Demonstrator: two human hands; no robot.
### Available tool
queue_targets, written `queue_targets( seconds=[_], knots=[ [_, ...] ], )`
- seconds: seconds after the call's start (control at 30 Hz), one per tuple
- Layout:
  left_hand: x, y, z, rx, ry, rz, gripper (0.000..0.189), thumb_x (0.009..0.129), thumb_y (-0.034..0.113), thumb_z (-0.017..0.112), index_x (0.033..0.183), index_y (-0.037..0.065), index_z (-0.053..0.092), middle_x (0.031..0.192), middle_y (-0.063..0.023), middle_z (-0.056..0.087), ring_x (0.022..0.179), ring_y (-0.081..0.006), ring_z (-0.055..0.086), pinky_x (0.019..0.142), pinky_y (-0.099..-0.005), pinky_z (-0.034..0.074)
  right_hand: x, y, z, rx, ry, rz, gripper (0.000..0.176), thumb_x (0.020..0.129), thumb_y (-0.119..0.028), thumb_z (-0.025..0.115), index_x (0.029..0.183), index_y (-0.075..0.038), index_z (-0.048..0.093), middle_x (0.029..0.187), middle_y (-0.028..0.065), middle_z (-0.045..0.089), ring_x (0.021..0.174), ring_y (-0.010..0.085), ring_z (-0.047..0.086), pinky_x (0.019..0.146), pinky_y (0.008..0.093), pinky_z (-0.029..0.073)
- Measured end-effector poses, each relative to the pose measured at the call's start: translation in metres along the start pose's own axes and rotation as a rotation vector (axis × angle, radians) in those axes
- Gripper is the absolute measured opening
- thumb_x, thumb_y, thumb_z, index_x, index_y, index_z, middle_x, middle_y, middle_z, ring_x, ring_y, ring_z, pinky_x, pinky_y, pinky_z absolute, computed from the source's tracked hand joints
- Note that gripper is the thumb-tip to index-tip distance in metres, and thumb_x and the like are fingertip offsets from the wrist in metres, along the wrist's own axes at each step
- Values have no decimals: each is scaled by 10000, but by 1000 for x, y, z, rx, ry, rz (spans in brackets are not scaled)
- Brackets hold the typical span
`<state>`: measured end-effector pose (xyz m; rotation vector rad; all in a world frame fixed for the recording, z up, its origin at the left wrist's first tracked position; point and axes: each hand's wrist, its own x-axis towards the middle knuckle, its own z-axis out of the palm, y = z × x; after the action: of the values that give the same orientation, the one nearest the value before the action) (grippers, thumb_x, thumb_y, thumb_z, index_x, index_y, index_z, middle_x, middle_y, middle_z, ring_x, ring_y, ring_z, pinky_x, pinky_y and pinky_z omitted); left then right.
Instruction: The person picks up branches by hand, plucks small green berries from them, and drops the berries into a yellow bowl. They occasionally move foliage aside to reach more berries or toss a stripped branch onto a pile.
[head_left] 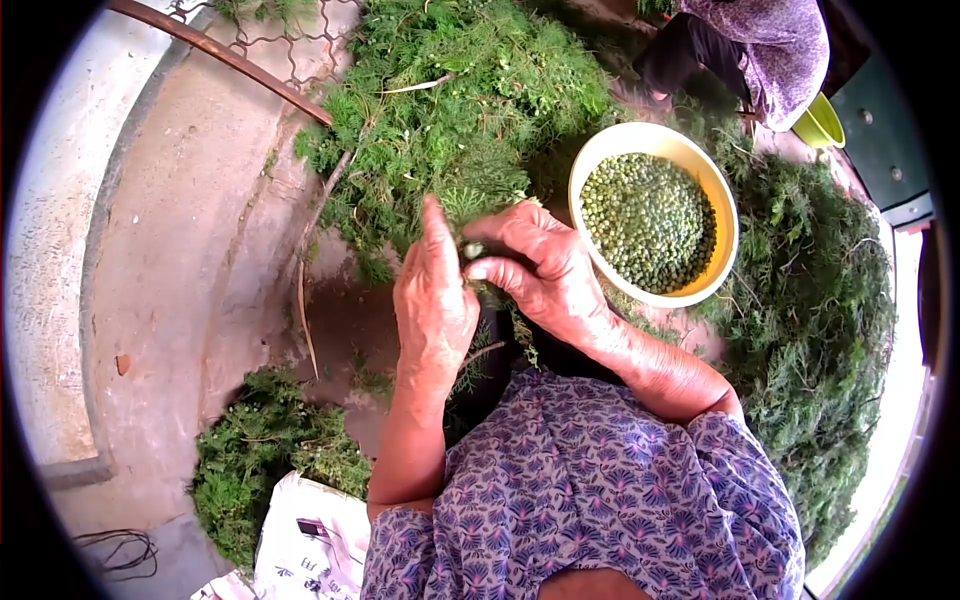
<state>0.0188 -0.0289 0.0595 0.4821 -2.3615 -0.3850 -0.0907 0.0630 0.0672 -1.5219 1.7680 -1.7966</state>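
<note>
My left hand (436,300) is closed around a feathery evergreen sprig (468,205), its flat green tip rising above the fingers. A thin twig (484,353) shows below that hand. Close beside it, my right hand (545,262) has thumb and forefinger pinched at a small round green cone (473,249), slightly blurred. Just right of my right hand stands a yellow basin (728,225) holding many small round green cones (645,220). Part of the sprig is hidden behind my fingers.
A big heap of cut evergreen branches (470,90) lies ahead, another heap (810,330) at right, a smaller pile (265,450) at lower left. A white sack (310,540), a wooden pole (230,62), a green bowl (820,122) and another person (770,50) are around.
</note>
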Motion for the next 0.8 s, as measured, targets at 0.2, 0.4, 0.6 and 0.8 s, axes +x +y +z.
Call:
queue_targets(
  seconds=[0.2, 0.4, 0.6, 0.8],
  knots=[
    [-6, 1, 15, -35, 139, -71, 678, 630, -148, 438, 1290, 1, 388, 1047, -253, 565, 906, -347, 599, 735, -383, 487, -9, 22, 3, 87, 85, 5, 193, 667, -68, 715, 846, -36, 650, 751, 86, 584, 738, 235, 547, 678, 317, 446],
    [-14, 8, 20, -159, 209, -229, 483, 608, -126, 432, 1077, -26, 490, 856, -209, 591, 749, -325, 625, 656, -305, 477, -17, 26, 3, 254, 200, 132, 125, 704, -58, 698, 809, -19, 641, 760, 54, 596, 727, 158, 555, 663, 265, 440],
    [-9, 6, 30, -69, 235, 85, 231, 610, -109, 489, 822, -23, 521, 766, -203, 601, 727, -357, 634, 635, -350, 518, -19, 14, -18, 464, 364, 458, 49, 839, -63, 589, 842, -20, 567, 732, 15, 592, 612, 69, 532, 551, 194, 446],
    [-10, 0, 24, -46, 235, 113, 174, 612, -108, 572, 738, 7, 607, 834, -188, 634, 718, -279, 647, 596, -301, 522, -19, 86, -103, -460, 500, 219, 188, 759, 13, 606, 940, -32, 579, 904, 94, 611, 753, 184, 611, 638, 271, 502]
  ],
)
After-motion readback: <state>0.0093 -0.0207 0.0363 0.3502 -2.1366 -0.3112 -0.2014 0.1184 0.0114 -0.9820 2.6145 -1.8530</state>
